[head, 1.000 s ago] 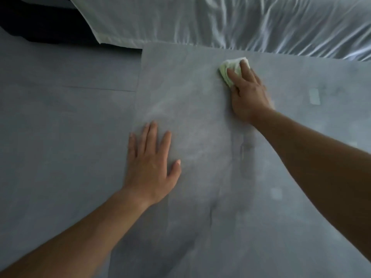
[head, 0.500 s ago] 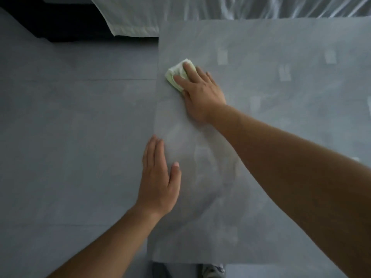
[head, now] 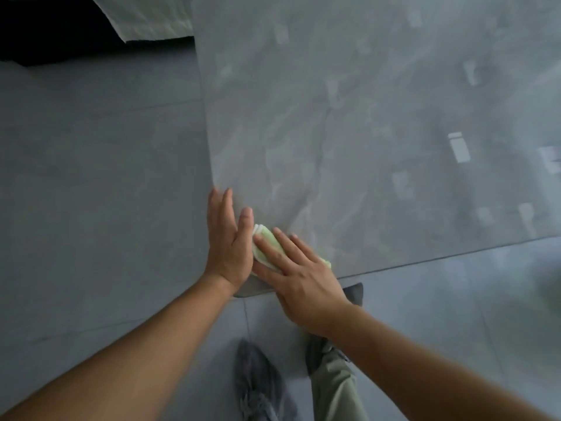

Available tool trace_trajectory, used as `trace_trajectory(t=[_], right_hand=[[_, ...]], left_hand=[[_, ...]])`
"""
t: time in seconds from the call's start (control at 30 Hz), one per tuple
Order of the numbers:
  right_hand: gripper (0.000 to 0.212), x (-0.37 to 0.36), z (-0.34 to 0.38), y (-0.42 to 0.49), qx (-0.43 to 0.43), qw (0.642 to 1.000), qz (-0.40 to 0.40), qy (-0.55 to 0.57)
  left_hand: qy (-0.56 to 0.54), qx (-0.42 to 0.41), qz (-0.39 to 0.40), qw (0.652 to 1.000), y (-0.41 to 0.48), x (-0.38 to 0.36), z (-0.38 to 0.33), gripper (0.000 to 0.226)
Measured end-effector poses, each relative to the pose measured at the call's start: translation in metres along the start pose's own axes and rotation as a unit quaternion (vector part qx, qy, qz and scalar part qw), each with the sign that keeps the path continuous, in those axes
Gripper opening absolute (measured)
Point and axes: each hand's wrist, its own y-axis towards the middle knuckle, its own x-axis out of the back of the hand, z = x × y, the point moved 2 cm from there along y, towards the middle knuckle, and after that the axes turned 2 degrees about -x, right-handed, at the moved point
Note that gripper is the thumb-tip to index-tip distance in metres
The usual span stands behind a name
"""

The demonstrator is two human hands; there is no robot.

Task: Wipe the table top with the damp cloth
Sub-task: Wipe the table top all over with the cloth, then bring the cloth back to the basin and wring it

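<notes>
Cloth (head: 263,238) lies at the counter's (head: 364,132) near-left corner, pinned under the flat fingers of the right hand (head: 303,284); the left hand (head: 227,244), flat too, seemingly touches it. Most of the top lies beyond, rightward.

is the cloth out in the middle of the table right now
No, the cloth lies at the near left corner of the table top, under the right hand.

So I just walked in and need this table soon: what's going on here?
A person is wiping the grey table top with a folded green and white cloth. The right hand presses the cloth flat at the table's near left corner. The left hand lies flat along the left edge, right beside the cloth.
</notes>
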Motion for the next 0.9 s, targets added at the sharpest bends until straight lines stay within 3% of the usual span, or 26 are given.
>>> trace_trajectory(t=[0.1, 0.2, 0.27, 0.4, 0.5, 0.57, 0.6, 0.63, 0.67, 0.73, 0.77, 0.83, 0.9], right_hand=[[0.069, -0.004, 0.004, -0.007, -0.138, 0.988, -0.068, 0.016], [0.065, 0.009, -0.037, -0.038, -0.378, 0.908, -0.175, 0.042], [0.060, 0.023, -0.076, -0.065, -0.463, 0.862, -0.202, 0.055], [0.053, 0.037, -0.108, -0.090, -0.424, 0.885, -0.188, 0.038], [0.056, 0.047, -0.119, -0.096, -0.405, 0.903, -0.143, 0.000], [0.054, 0.068, -0.125, -0.102, -0.428, 0.887, -0.158, 0.079], [0.051, 0.083, -0.129, -0.106, -0.456, 0.852, -0.182, 0.181], [0.048, 0.100, -0.134, -0.112, -0.492, 0.786, -0.204, 0.315], [0.046, 0.117, -0.137, -0.121, -0.512, 0.691, -0.219, 0.461], [0.043, 0.147, -0.143, -0.150, -0.465, 0.497, -0.205, 0.703], [0.041, 0.161, -0.145, -0.171, -0.427, 0.432, -0.192, 0.771], [0.041, 0.187, -0.149, -0.220, -0.397, 0.366, -0.167, 0.825], [0.045, 0.213, -0.154, -0.275, -0.382, 0.320, -0.132, 0.857]], left_hand=[[0.021, -0.007, 0.003, 1.000, -0.002, 0.000, 0.001, 0.093], [0.090, -0.025, 0.012, 0.996, -0.003, -0.005, 0.003, 0.094], [0.160, -0.034, 0.015, 0.986, -0.004, -0.008, 0.005, 0.089], [0.267, -0.063, 0.003, 0.962, -0.010, -0.017, 0.002, 0.079], [0.280, -0.139, 0.007, 0.950, -0.023, -0.029, -0.018, 0.068], [0.257, -0.207, 0.028, 0.944, -0.031, -0.041, -0.044, 0.061], [0.229, -0.221, 0.048, 0.947, -0.034, -0.048, -0.061, 0.057], [0.184, -0.201, 0.081, 0.959, -0.036, -0.057, -0.079, 0.052], [0.129, -0.152, 0.125, 0.972, -0.039, -0.068, -0.101, 0.047], [0.020, -0.027, 0.219, 0.975, -0.053, -0.101, -0.152, 0.034], [-0.026, 0.026, 0.255, 0.966, -0.064, -0.121, -0.177, 0.026], [-0.085, 0.097, 0.314, 0.940, -0.090, -0.164, -0.231, 0.017], [-0.086, 0.118, 0.373, 0.916, -0.120, -0.211, -0.286, 0.024]])
